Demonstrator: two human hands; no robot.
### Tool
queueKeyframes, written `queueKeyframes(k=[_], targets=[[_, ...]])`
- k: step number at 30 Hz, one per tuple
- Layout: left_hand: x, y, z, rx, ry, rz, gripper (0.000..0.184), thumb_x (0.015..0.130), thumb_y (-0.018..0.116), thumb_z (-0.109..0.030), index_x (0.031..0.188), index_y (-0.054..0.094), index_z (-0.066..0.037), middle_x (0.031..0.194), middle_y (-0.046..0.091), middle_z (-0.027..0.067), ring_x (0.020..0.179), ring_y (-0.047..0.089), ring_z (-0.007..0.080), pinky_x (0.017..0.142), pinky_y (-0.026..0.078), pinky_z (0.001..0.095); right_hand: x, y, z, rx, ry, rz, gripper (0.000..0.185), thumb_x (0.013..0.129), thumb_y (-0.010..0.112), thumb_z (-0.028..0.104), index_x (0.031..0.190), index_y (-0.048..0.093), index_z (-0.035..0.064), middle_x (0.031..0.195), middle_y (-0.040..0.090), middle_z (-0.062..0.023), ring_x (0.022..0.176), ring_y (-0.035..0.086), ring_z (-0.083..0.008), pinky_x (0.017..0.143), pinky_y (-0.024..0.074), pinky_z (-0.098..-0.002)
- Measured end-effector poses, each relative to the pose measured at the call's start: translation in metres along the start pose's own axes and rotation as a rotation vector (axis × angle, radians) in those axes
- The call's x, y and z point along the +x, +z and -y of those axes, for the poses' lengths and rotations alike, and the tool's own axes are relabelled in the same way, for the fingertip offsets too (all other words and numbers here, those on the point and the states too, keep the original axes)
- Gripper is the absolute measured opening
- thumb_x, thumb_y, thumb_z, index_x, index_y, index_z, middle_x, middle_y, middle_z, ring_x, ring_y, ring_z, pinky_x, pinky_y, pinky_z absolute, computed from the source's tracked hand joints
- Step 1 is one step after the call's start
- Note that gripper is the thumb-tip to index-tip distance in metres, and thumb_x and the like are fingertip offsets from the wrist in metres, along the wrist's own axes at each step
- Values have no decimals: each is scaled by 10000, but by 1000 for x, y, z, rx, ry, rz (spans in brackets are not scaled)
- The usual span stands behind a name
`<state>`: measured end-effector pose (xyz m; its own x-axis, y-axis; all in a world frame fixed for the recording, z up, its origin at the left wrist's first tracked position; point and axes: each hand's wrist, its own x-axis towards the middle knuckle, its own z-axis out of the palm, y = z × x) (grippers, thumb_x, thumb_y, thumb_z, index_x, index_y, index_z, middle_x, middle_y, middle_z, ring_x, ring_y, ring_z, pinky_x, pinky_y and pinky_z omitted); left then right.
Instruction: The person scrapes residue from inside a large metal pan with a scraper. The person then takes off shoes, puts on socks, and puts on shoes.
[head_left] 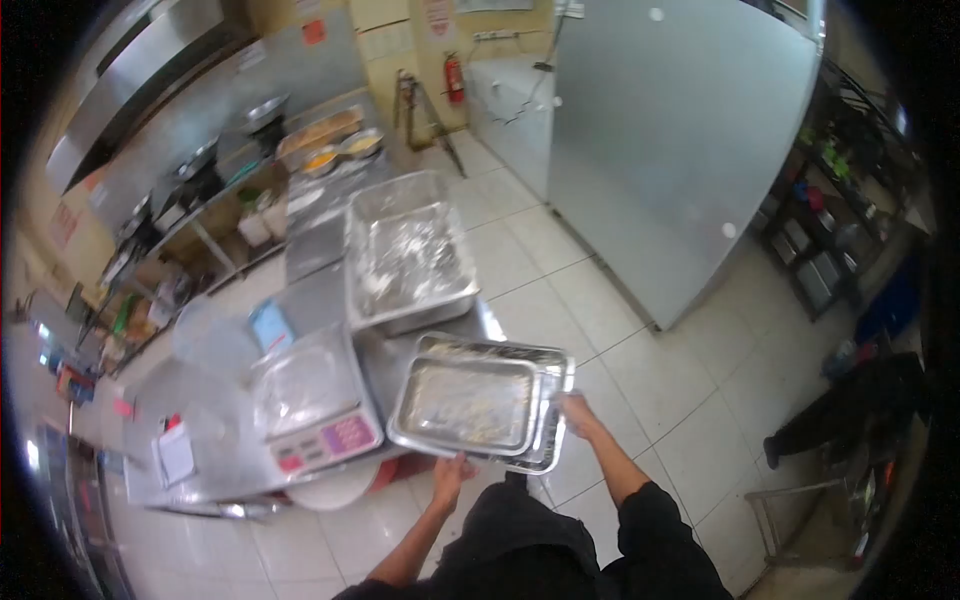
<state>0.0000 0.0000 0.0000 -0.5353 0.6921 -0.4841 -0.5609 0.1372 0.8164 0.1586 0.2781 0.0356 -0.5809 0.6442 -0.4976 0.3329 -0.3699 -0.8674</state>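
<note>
A shallow metal tray [549, 452] is between my two hands, with a smaller metal tray [470, 402] lying inside it. Pale residue is spread over the smaller tray's bottom. My left hand [455, 472] is closed on the near edge of the larger tray. At its right end, my right hand [577, 415] grips the rim. Both thumbs are near the rim, and the fingers beneath are partly hidden. The trays are at the right front corner of a steel table [215, 455], and I cannot tell whether they touch it.
A deep steel pan [415, 245] with white powder stands just beyond the trays. To the left are a weighing scale [318, 400], a blue item [271, 325] and a white notepad [176, 455]. A large frosted panel [680, 150] rises from the tiled floor at the right.
</note>
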Motion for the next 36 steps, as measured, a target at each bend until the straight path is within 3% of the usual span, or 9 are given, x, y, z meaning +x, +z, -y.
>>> queueKeyframes(k=[9,13,15,16,20,22,27,30,36], targets=[[43,122,-42,-7,-271,-154,481,1011,429,-419,1351,430,-79,1201,557,114,1036,587,273,853,491,404,48,-64,75,-89,-321,75,397,950,579,324,1258,586,73,1207,615,-101,1086,588,-212,930,470,-385],[104,226,-57,359,-387,-27,616,994,366,-545,1440,404,-123,1346,531,91,1120,555,249,886,465,367,33,-159,69,595,-251,29,662,962,571,396,1512,314,131,1481,443,-104,1323,451,-278,1048,407,-491],[126,300,-57,545,-356,107,684,985,334,-608,1485,392,-145,1418,517,79,1162,539,238,903,452,349,49,-221,32,118,-530,-70,771,962,562,440,1567,166,170,1586,284,-80,1412,341,-300,1109,333,-532],[169,315,-49,516,-101,669,284,988,532,-342,1035,546,-62,889,639,102,809,622,197,699,520,355,38,-252,32,467,-389,-128,779,960,562,456,1566,170,162,1590,274,-85,1427,314,-301,1128,298,-538],[144,548,-37,972,71,923,406,932,639,-382,1134,528,-47,1087,649,116,868,662,271,743,518,404,-19,-370,70,800,-204,-402,835,959,529,524,1572,111,141,1622,174,-108,1475,215,-267,1188,219,-398],[131,642,-24,1390,551,1205,409,910,671,-387,1076,533,-40,883,685,113,776,675,278,688,515,417,-1,-448,56,598,-241,-599,860,952,532,541,1569,108,118,1612,195,-129,1466,233,-280,1186,218,-368],[125,824,29,1276,614,1383,369,942,617,-387,934,546,-26,784,664,158,744,656,364,676,498,450,-38,-590,65,220,-556,-1000,899,942,537,565,1565,99,87,1581,260,-172,1440,292,-301,1175,233,-343],[126,896,61,1234,610,1529,292,996,515,-293,927,586,-18,808,652,209,759,641,404,678,483,477,-32,-684,62,837,-374,-1008,905,947,521,568,1570,62,99,1595,229,-157,1458,252,-279,1172,226,-353],[175,1032,129,1075,648,1785,263,1017,461,-218,1011,631,-17,854,640,259,816,612,472,693,482,505,11,-835,1,828,-393,-1194,867,965,475,548,1573,43,107,1621,144,-135,1496,114,-234,1196,166,-399]])
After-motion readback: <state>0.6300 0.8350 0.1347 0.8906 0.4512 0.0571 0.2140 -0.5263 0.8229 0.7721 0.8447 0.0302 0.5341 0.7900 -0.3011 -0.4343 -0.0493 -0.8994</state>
